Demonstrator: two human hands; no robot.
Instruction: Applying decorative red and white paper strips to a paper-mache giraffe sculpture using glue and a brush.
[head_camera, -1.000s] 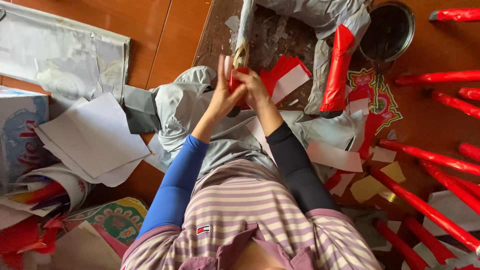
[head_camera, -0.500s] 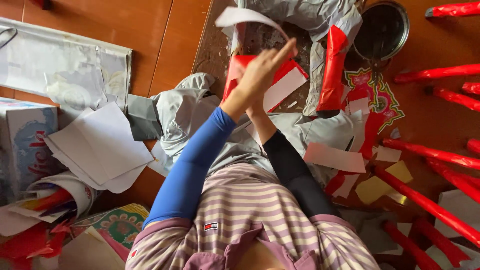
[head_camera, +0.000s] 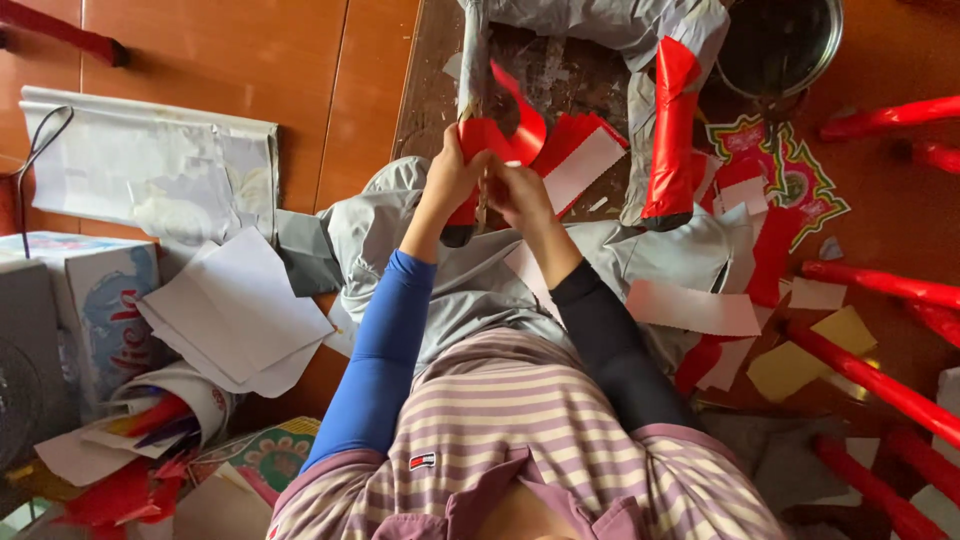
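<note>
Hands meet over the lap, just in front of a dark, worn board (head_camera: 560, 75). The left hand (head_camera: 452, 178) has its fingers curled tight around a stick (head_camera: 472, 90) that rises away from the body, with red paper (head_camera: 505, 135) wrapped around the part just above the fist. The right hand (head_camera: 520, 195) sits just beside the left, touching it, its fingers pinched on the same red paper at the stick; how firmly they press cannot be told. A curl of that paper bends away above both hands. Just right of it, a stack of red and white sheets (head_camera: 585, 155) lies on the board. Further right, a finished red roll (head_camera: 672, 130) stands against grey cloth (head_camera: 640, 30), near a round metal pot (head_camera: 780, 45). More red rolls (head_camera: 880, 380) lie spread on the wooden floor (head_camera: 250, 60) at the right side. White sheets (head_camera: 235, 310) are piled at the left, near a printed box (head_camera: 100, 300). The left arm wears a blue sleeve (head_camera: 385, 350), the right a black sleeve (head_camera: 605, 340).
</note>
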